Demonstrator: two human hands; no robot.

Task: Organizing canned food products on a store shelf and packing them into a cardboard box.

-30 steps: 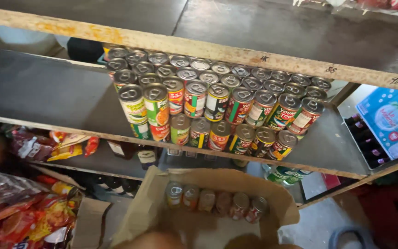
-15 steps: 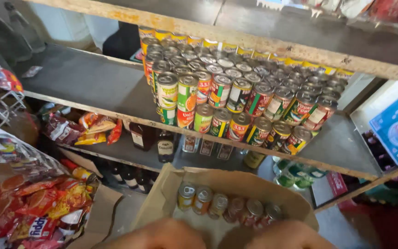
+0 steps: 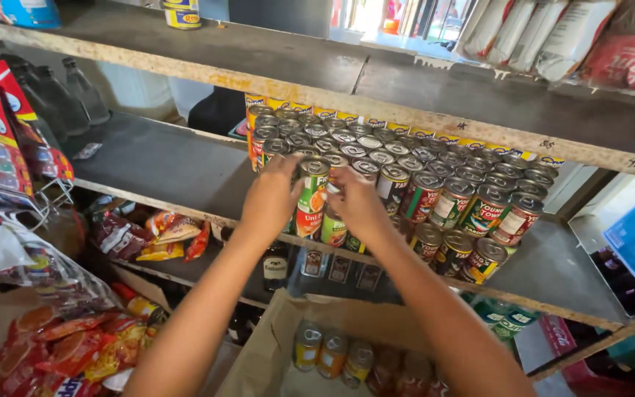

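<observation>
Right, head view only. Both hands are up at the front-left corner of the can stack [image 3: 398,176] on the middle shelf [image 3: 163,165]. Left hand [image 3: 272,197] and right hand [image 3: 358,202] sit either side of one upright can [image 3: 313,185] with a green and orange label, fingers wrapped onto its sides, so both are clamped on that one can, hands close together with the can between them.

Hidden: palms and fingertips face away, so contact on the far side of the can is not visible. Cans behind the hands are covered. The lower tier of the stack is mostly blocked by the forearms.

Cut off: the cardboard box [image 3: 273,353] at the bottom edge, only its upper flaps and part of its inside showing. Roughly five cans [image 3: 332,353] are visible in it, blurred, count not firm.

Stack count: too many and too overlapped for an exact figure, several dozen, two tiers at the front.

Left side: snack packets [image 3: 75,345] in a bin, dark bottles [image 3: 275,265] under the shelf, labels unreadable.
</observation>
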